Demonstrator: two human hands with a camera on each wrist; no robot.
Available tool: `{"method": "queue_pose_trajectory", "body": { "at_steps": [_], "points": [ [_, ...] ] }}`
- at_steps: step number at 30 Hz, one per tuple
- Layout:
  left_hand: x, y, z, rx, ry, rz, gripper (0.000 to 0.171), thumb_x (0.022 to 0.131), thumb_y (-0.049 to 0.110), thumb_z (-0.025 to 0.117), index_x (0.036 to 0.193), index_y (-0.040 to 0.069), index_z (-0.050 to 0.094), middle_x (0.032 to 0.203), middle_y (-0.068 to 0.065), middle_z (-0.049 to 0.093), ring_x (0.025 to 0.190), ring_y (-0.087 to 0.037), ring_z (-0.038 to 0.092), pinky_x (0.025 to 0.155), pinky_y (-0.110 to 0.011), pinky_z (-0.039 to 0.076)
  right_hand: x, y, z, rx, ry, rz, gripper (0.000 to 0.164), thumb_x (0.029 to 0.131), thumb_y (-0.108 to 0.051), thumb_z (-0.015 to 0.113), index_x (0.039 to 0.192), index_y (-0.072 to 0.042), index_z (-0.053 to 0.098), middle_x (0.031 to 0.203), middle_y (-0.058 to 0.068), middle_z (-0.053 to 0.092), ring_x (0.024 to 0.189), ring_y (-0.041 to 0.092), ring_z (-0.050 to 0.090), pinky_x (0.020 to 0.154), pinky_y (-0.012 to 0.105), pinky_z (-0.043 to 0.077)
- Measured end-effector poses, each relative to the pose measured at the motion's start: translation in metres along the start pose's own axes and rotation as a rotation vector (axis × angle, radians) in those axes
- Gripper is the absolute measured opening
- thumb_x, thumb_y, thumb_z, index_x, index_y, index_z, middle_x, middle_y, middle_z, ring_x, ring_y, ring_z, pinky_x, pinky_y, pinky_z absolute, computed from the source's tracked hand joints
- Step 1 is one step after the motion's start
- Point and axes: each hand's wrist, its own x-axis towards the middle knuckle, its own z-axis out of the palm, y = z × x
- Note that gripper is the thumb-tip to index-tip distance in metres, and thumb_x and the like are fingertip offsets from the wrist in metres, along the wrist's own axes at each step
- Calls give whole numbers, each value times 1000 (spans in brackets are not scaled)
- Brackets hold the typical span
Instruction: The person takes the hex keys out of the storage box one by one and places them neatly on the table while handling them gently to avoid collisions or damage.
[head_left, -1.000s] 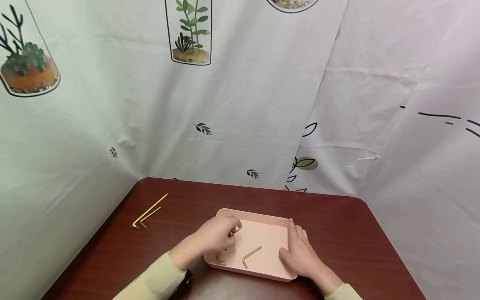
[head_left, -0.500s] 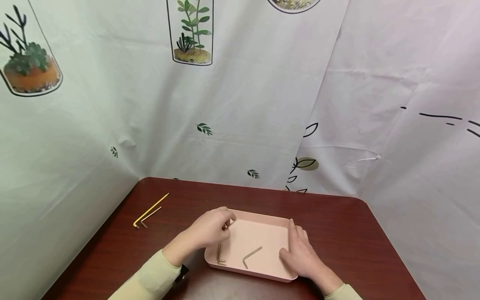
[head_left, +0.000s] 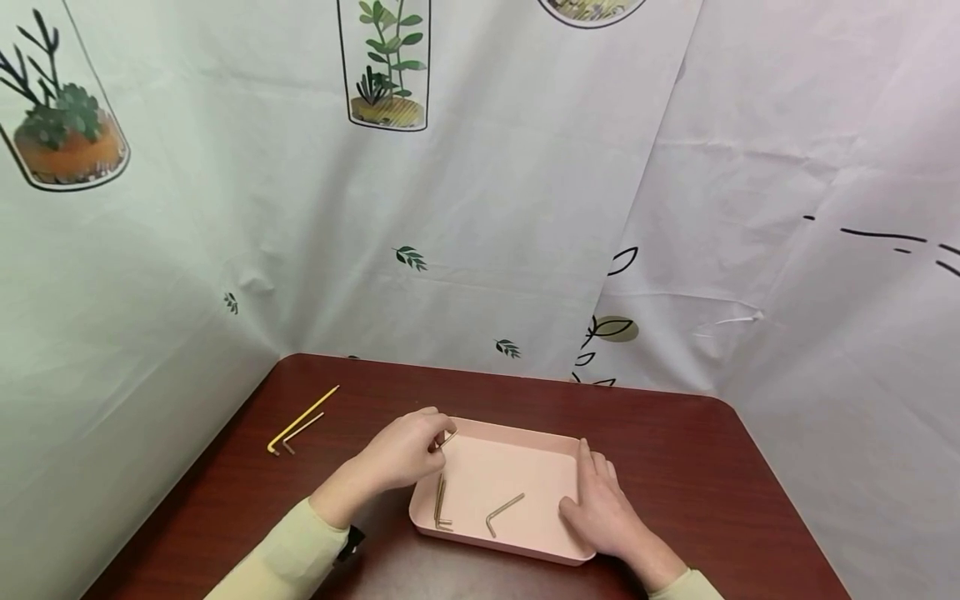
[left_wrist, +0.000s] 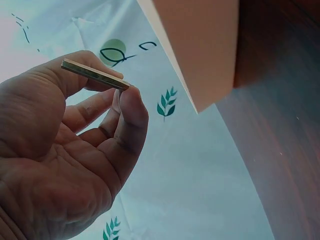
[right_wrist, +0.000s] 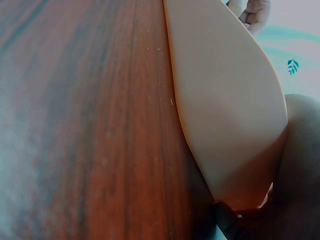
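Observation:
In the head view my left hand (head_left: pixel 408 446) is over the far left corner of a pink tray (head_left: pixel 525 552), pinching a small metal hex key (head_left: pixel 448 439). The left wrist view shows that hex key (left_wrist: pixel 95 75) between the thumb and fingertip, above the palm. My right hand (head_left: pixel 603 504) grips the tray's right side, thumb on the inner side and fingers along the rim. Inside the tray, an L-shaped hex key (head_left: pixel 502 513) lies near the middle. More hex keys (head_left: pixel 440 502) lie close together along the left wall.
A long yellow hex key (head_left: pixel 303 419) and a shorter metal hex key (head_left: pixel 305 426) lie on the left of the dark red wooden table (head_left: pixel 697 467). White patterned curtains (head_left: pixel 480 208) hang at the table's back and sides.
My left hand has moved left and slightly away, from over the tray to its far left corner, carrying the hex key. The keys at the left wall show more fully. My right hand stays put.

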Motion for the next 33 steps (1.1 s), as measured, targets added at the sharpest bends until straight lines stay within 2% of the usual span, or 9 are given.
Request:
{"method": "queue_pose_trajectory", "body": {
  "at_steps": [6,10,18,22,33],
  "points": [
    [-6,-10,-2,12,15,-16,28,80,-7,70,104,7,76,84,6,55,76,-9,50,67,-28,44,0,0,0,-4,-2,-2,101,85,-11,72,167,18,22,154,37,47,145,50,44,114,60,47],
    [-10,-18,-3,21,1,-38,23,82,-6,71,99,9,72,82,6,51,75,-9,46,65,-28,40,0,0,-1,-4,-4,-1,101,85,-10,72,167,18,21,154,37,46,145,50,44,114,60,47],
    [-20,-35,-5,30,-14,-84,24,80,-6,71,95,13,69,81,7,49,72,-8,44,63,-28,39,0,-1,-1,-3,-4,2,100,85,-11,72,167,18,22,154,37,47,144,49,44,114,60,47],
    [-24,-41,-6,42,0,-88,26,78,-7,71,96,12,70,82,7,50,74,-9,46,65,-29,41,-1,-2,-1,-2,-2,0,100,85,-11,72,167,19,22,154,37,47,144,49,44,114,60,47],
    [-33,-59,-11,89,-24,-163,26,79,-4,74,101,10,74,82,8,50,73,-10,48,66,-32,44,0,-2,-1,-6,1,-1,100,85,-10,72,167,19,22,153,36,48,143,49,45,113,59,48]
  ]
}}
